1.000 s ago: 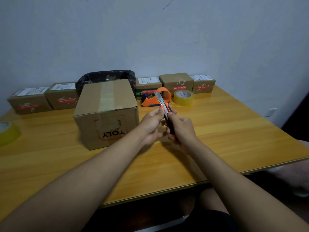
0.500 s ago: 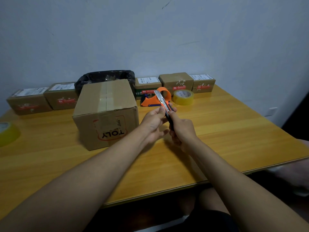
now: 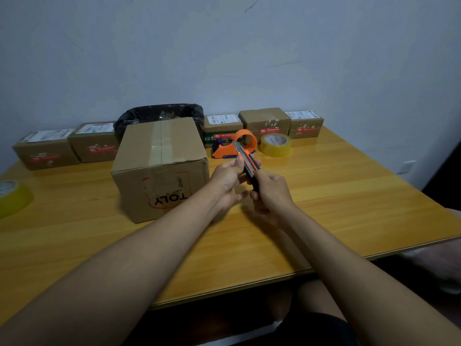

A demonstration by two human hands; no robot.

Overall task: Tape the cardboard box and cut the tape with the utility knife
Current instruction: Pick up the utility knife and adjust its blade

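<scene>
A brown cardboard box (image 3: pixel 162 168) stands on the wooden table (image 3: pixel 336 196), a strip of clear tape running along its top seam and down its front. Right of the box I hold an orange and black utility knife (image 3: pixel 247 161) in both hands, its tip pointing up and away. My right hand (image 3: pixel 270 193) grips the black handle from below. My left hand (image 3: pixel 229 181) pinches the orange upper part with thumb and fingers. Behind the knife lies an orange tape dispenser (image 3: pixel 232 147).
A yellow tape roll (image 3: pixel 275 144) sits right of the dispenser, another (image 3: pixel 11 197) at the far left edge. Several small parcels (image 3: pixel 265 123) line the wall, with a black bag (image 3: pixel 162 116) behind the big box. The table's near edge crosses in front of my knees.
Both hands with the knife have shifted slightly away from me, toward the dispenser. The left thumb has slid along the knife's upper part. The box has not moved.
</scene>
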